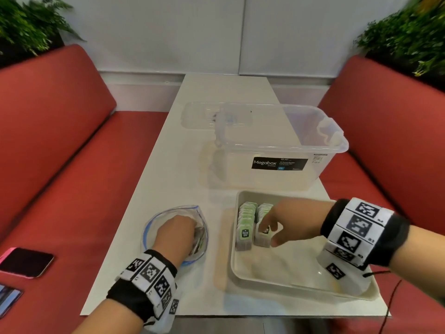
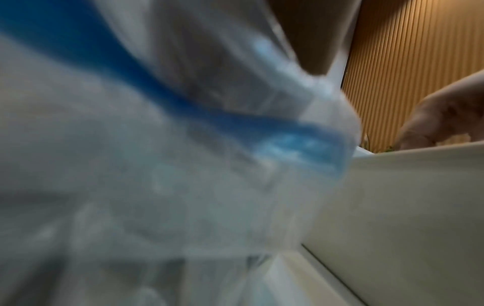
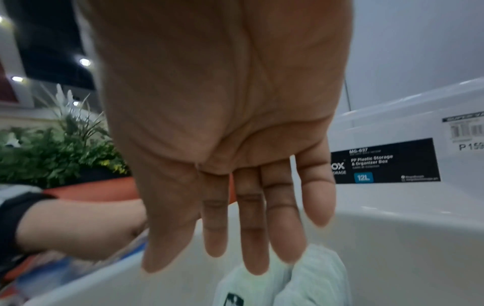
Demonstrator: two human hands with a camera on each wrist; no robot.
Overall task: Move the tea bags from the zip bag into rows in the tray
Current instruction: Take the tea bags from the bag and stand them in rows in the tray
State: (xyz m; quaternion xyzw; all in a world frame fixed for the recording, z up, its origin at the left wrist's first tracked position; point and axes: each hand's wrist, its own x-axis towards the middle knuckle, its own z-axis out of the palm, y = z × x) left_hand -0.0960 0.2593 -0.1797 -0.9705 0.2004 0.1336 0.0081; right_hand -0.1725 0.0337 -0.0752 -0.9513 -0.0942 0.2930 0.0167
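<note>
The clear zip bag [image 1: 154, 225] with a blue seal lies open on the white table, left of the cream tray [image 1: 240, 268]. My left hand [image 1: 190, 232] reaches into the bag, where a few tea bags [image 1: 199, 239] lie at its fingertips; the fingers are hidden. The left wrist view is blurred by the zip bag's plastic [image 2: 131, 82]. In the tray's far left corner stand two rows of green-and-white tea bags [image 1: 245, 222]. My right hand [image 1: 269, 233] hovers over the right row's front tea bag [image 1: 262, 237]. Its fingers [image 3: 254, 238] are straight above the tea bags [image 3: 314, 275].
A clear Megabox storage box [image 1: 277, 145] stands just behind the tray, its lid [image 1: 204, 114] lying further back. Red benches flank the table; two phones [image 1: 26, 261] rest on the left bench. A thin cable [image 1: 390, 297] hangs by the right wrist.
</note>
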